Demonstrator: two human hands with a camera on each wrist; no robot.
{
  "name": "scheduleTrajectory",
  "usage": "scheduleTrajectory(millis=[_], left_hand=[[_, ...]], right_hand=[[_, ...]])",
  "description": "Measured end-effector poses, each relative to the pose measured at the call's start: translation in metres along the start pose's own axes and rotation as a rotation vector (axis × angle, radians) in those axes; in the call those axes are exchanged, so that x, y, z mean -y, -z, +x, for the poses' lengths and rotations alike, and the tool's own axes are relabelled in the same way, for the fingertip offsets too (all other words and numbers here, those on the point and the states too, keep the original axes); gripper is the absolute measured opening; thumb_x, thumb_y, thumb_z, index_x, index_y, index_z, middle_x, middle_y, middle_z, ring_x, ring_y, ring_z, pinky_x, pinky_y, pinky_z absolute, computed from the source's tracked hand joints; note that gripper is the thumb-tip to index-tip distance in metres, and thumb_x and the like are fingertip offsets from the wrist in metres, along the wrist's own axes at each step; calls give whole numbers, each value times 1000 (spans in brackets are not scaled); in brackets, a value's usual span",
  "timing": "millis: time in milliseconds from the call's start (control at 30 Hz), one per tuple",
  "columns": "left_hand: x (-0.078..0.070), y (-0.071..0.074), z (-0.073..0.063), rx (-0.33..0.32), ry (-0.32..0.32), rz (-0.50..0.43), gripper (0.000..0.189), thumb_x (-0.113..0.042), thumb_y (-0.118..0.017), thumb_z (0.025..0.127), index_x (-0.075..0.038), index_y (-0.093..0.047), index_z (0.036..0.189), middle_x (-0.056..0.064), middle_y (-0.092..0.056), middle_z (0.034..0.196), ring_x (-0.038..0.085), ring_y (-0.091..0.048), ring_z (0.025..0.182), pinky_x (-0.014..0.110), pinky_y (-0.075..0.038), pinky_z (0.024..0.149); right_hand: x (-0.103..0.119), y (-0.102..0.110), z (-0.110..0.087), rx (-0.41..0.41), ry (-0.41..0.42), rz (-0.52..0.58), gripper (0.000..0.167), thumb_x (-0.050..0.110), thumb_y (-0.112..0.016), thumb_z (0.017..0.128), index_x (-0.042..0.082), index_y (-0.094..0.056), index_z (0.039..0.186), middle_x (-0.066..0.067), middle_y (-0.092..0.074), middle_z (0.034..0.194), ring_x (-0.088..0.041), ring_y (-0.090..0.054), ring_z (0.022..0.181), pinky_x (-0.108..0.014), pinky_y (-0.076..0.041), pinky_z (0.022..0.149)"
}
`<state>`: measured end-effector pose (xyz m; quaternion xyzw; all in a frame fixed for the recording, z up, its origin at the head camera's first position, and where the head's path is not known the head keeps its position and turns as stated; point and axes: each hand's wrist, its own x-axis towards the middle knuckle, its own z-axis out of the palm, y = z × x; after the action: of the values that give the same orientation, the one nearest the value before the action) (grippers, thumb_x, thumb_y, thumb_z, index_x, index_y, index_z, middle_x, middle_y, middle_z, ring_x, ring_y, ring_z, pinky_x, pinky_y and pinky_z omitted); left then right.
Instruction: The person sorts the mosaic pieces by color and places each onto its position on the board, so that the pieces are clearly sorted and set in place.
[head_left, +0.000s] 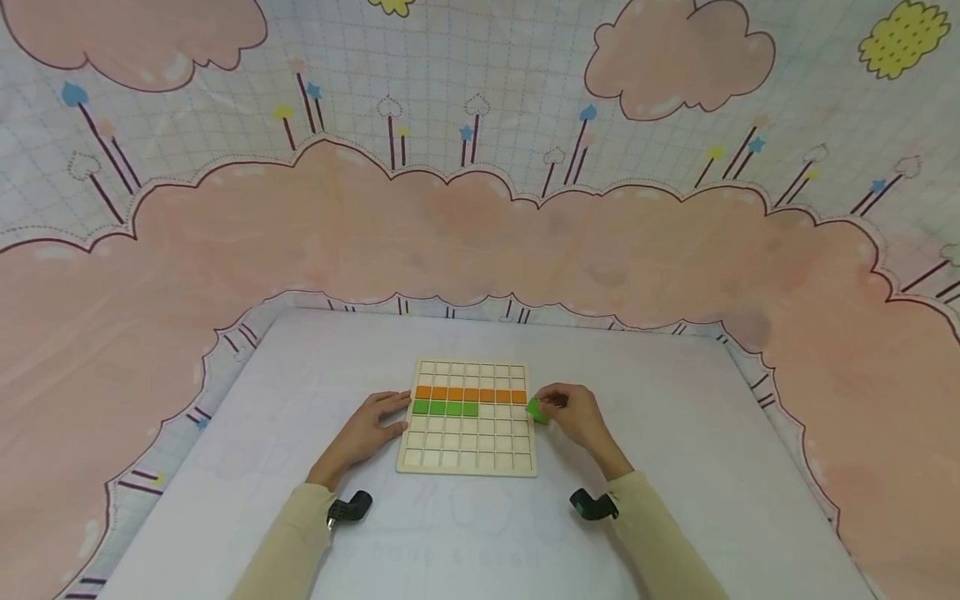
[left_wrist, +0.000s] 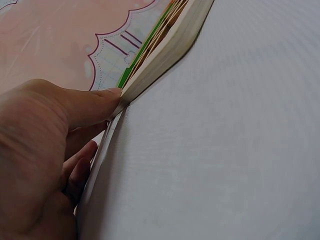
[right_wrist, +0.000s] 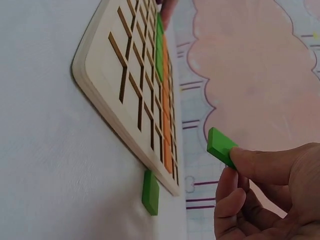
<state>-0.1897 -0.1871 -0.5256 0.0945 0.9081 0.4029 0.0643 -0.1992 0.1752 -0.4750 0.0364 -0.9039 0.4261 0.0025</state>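
A pale wooden grid board (head_left: 468, 458) lies flat on the white table. Orange square tiles (head_left: 471, 394) fill one row right across, and several green tiles (head_left: 446, 407) sit in the left part of the row below. At the board's left edge my left hand (head_left: 369, 429) rests with thumb and fingers extended against the side. My right hand (head_left: 577, 412) is just off the right edge, pinching a green tile (right_wrist: 220, 144) between thumb and fingers, raised above the table. Another green tile (right_wrist: 150, 192) lies on the table beside the board's right edge.
The white tabletop (head_left: 645, 392) stretches around the board on all sides. A patterned cloth (head_left: 465, 242) with pink clouds hangs behind and beside it. Each sleeve carries a black wrist camera, one on the left (head_left: 351, 507) and one on the right (head_left: 592, 505).
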Motion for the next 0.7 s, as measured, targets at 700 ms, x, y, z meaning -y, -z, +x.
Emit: scheduleTrajectory(millis=[700], left_hand=[[2, -1, 1, -11, -3, 9, 53, -18, -69, 92, -8, -52, 142, 7, -42, 155, 35, -31, 146, 58, -26, 118]], right_hand=[[16, -35, 24, 67, 66, 55, 8, 6, -73, 86, 10, -76, 92, -3, -71, 87, -14, -61, 79, -29, -53, 74]])
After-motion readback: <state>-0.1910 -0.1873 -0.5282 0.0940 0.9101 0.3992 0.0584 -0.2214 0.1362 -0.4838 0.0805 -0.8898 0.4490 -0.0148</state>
